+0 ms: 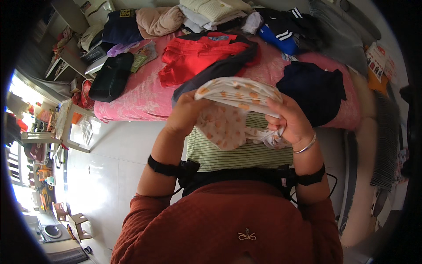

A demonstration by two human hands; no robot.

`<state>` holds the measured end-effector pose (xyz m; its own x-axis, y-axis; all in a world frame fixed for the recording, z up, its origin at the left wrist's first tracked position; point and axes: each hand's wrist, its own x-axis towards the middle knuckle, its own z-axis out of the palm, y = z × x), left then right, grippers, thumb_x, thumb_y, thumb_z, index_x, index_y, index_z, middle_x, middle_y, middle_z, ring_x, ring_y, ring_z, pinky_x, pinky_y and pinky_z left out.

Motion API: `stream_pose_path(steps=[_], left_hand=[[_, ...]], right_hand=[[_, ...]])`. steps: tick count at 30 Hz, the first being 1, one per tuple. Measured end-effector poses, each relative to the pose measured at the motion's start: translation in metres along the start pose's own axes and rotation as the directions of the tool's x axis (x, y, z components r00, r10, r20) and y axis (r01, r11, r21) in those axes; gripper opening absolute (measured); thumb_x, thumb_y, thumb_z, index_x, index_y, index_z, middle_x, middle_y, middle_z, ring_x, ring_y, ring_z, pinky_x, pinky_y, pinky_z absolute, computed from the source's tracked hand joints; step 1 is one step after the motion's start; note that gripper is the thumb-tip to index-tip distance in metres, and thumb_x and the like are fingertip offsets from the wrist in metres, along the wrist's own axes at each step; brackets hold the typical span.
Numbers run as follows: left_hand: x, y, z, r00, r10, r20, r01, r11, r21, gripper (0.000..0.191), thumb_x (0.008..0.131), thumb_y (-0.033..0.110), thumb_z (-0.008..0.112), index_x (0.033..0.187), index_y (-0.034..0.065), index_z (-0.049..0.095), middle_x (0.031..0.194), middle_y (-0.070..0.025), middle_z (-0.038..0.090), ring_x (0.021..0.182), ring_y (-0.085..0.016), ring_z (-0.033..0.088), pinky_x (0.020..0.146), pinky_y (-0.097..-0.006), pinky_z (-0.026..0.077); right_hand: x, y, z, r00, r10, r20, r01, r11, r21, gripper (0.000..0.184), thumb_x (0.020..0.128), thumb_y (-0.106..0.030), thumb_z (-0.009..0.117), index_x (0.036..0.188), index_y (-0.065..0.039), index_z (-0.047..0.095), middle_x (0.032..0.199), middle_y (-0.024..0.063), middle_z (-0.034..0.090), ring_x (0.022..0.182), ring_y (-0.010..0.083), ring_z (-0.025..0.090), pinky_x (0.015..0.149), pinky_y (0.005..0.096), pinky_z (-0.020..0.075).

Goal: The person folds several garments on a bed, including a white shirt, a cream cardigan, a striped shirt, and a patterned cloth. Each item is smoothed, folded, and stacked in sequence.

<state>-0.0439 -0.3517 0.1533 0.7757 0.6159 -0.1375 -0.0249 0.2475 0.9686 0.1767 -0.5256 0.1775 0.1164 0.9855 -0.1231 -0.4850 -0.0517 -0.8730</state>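
Observation:
A white cloth garment with an orange fruit-like print (224,127) hangs between my hands, its upper band stretched wide. My left hand (186,114) grips the band at its left end, with the fingers partly hidden by the cloth. At the right end my right hand (290,118) pinches the band, and some cloth is bunched below its fingers. Beneath the garment is a green striped cloth (211,158) over my lap. Just beyond my hands, a red and dark grey garment (201,59) lies on the pink patterned bedspread (138,95).
A dark navy garment (310,89) lies at the bed's right. Along the back are a folded cream knit (214,8), a beige fleece (160,21) and black striped clothing (286,23). A dark green case (112,77) sits at left. A sofa edge (359,184) runs along my right.

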Motion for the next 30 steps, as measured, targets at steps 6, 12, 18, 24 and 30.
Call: stream_pose_path(steps=[6, 12, 18, 24, 30], left_hand=[[-0.003, 0.003, 0.005, 0.935, 0.051, 0.352, 0.195, 0.755, -0.626, 0.045, 0.095, 0.019, 0.057, 0.134, -0.0031, 0.050, 0.128, -0.0190, 0.061, 0.115, -0.031, 0.061, 0.101, -0.0444, 0.047], [-0.009, 0.002, 0.016, 0.893, 0.118, 0.434, 0.210, 0.745, -0.633, 0.049, 0.099, 0.027, 0.053, 0.139, -0.0007, 0.046, 0.134, -0.0181, 0.057, 0.123, -0.032, 0.056, 0.107, -0.0475, 0.043], [-0.005, 0.001, 0.016, 0.932, 0.105, 0.347, 0.167, 0.726, -0.667, 0.044, 0.098, 0.019, 0.056, 0.136, 0.0000, 0.047, 0.130, -0.0166, 0.059, 0.119, -0.031, 0.059, 0.103, -0.0468, 0.047], [-0.005, 0.000, 0.032, 0.949, 0.135, 0.287, 0.038, 0.849, -0.526, 0.046, 0.087, -0.001, 0.063, 0.131, 0.0017, 0.052, 0.120, -0.0124, 0.064, 0.109, -0.026, 0.064, 0.096, -0.0416, 0.051], [-0.007, -0.002, 0.040, 0.998, 0.052, -0.027, -0.047, 0.983, 0.175, 0.052, 0.077, -0.009, 0.056, 0.129, -0.0026, 0.054, 0.116, -0.0102, 0.064, 0.105, -0.020, 0.064, 0.093, -0.0335, 0.050]], right_hand=[[0.006, 0.004, 0.000, 0.992, 0.026, -0.121, -0.032, 0.998, -0.047, 0.028, 0.092, -0.024, 0.066, 0.112, -0.004, 0.064, 0.076, -0.0038, 0.056, 0.055, 0.0032, 0.041, 0.050, 0.0208, 0.0353], [0.018, 0.013, -0.015, 0.979, -0.050, -0.200, 0.054, 0.998, 0.016, 0.022, 0.094, -0.021, 0.064, 0.106, -0.003, 0.064, 0.088, 0.0009, 0.064, 0.070, 0.0060, 0.056, 0.062, 0.0232, 0.0468], [0.018, 0.018, -0.007, 0.829, -0.532, -0.173, 0.363, 0.746, -0.558, 0.023, 0.097, -0.019, 0.063, 0.113, -0.002, 0.061, 0.099, -0.0006, 0.064, 0.088, 0.0056, 0.058, 0.078, 0.0212, 0.0475], [0.018, 0.042, 0.016, 0.985, -0.149, 0.084, 0.171, 0.888, -0.427, 0.031, 0.094, -0.029, 0.067, 0.109, -0.001, 0.066, 0.092, 0.0020, 0.070, 0.080, 0.0080, 0.062, 0.070, 0.0262, 0.0511], [0.020, 0.034, 0.006, 0.992, -0.126, -0.017, 0.126, 0.992, -0.003, 0.027, 0.098, -0.023, 0.058, 0.115, -0.003, 0.064, 0.100, 0.0011, 0.067, 0.085, 0.0081, 0.062, 0.076, 0.0252, 0.0504]])
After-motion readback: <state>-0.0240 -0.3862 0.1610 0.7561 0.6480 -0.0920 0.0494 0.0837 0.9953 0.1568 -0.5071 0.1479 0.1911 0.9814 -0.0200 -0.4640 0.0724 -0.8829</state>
